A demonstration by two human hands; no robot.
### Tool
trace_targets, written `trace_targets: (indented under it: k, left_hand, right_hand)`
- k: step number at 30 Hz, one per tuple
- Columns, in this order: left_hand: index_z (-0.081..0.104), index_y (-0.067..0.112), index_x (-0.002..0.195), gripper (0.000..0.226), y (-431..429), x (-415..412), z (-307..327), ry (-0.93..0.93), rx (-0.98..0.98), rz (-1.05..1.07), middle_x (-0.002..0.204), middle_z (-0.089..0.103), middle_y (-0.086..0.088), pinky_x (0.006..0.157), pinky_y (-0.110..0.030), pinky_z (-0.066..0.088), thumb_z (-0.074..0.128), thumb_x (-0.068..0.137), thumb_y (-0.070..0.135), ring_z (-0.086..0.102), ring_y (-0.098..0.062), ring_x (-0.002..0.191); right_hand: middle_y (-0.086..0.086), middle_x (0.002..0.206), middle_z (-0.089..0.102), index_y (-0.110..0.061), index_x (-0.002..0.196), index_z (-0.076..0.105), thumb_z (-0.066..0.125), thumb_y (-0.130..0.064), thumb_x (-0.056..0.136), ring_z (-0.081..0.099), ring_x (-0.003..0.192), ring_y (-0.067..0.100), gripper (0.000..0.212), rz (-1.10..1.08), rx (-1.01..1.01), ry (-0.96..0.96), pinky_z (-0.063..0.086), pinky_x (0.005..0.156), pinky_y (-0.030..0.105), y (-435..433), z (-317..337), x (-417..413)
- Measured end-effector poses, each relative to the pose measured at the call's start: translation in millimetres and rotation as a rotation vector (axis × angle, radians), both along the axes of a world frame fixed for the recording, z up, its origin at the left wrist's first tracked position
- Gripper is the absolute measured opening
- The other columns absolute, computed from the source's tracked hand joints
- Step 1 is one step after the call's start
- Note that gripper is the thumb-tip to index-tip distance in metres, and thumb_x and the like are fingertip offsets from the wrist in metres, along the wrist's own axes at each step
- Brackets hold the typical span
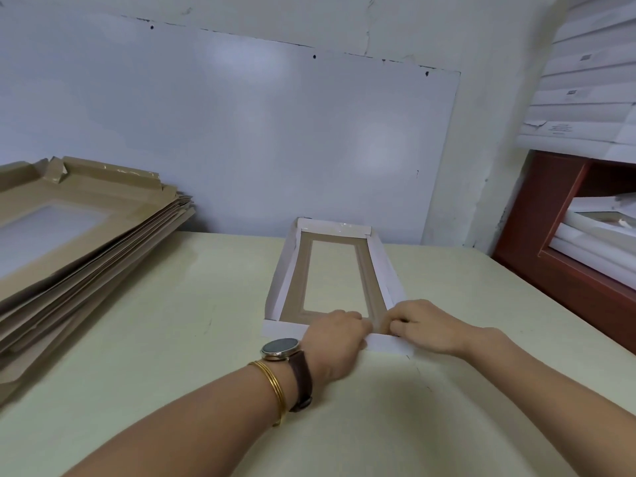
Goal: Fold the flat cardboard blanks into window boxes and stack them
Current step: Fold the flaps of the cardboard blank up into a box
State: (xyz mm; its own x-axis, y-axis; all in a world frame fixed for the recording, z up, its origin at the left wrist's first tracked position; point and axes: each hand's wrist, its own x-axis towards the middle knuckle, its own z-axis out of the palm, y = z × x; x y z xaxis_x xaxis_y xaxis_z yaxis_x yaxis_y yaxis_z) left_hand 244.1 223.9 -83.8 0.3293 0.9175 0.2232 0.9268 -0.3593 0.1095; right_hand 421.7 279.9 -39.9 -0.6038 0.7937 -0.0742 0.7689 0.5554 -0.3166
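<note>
A half-folded window box [330,266] lies on the pale table [172,321], white side walls raised, brown inside with a clear window in the middle. Its near white flap [385,346] lies flat toward me. My left hand [335,342], with a watch and gold bangles on the wrist, grips that near flap at the box's near right corner. My right hand [425,325] pinches the same corner from the right, fingertips almost meeting the left hand's. A stack of flat brown blanks [79,235] with windows lies at the left.
A white board leans on the wall [275,132] behind the table. At the right stands a red-brown shelf [557,235] with finished white boxes [592,225] inside it and more white boxes [585,98] piled on top.
</note>
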Motion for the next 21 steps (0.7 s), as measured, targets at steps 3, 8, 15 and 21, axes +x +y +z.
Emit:
trace_targets:
  k: [3,8,15,21]
  left_hand:
    - [0.056,0.011,0.098,0.013,-2,1,-1,-0.005,0.018,0.021,0.102,0.055,-0.009,0.075,-0.041,0.042,0.044,0.095,0.017,0.051,-0.032,0.097]
    - [0.058,0.011,0.104,0.017,-2,1,0,-0.001,0.02,0.019,0.103,0.055,-0.009,0.074,-0.041,0.041,0.044,0.096,0.017,0.051,-0.031,0.097]
    - [0.056,0.013,0.107,0.018,-4,2,-1,-0.025,0.045,0.014,0.102,0.054,-0.008,0.066,-0.035,0.03,0.043,0.096,0.017,0.05,-0.029,0.096]
    - [0.056,0.013,0.101,0.015,-4,2,-1,-0.037,0.033,0.026,0.103,0.054,-0.007,0.066,-0.035,0.032,0.043,0.096,0.018,0.05,-0.029,0.097]
  right_hand:
    - [-0.001,0.098,0.064,-0.01,0.098,0.072,0.042,0.002,0.088,0.053,0.091,0.01,0.033,0.024,0.059,-0.068,0.041,0.079,0.017,10,10,-2]
    - [-0.004,0.088,0.052,-0.013,0.096,0.066,0.039,0.011,0.078,0.046,0.09,0.016,0.041,0.16,0.096,-0.333,0.042,0.08,0.029,13,11,-11]
    - [-0.007,0.072,0.039,-0.025,0.069,0.038,0.038,0.008,0.078,0.044,0.089,0.023,0.034,0.248,0.091,-0.533,0.037,0.072,0.034,13,20,-17]
    - [-0.002,0.089,0.048,-0.02,0.086,0.052,0.049,-0.003,0.087,0.047,0.088,0.02,0.017,0.138,0.126,-0.507,0.042,0.075,0.033,19,17,-15]
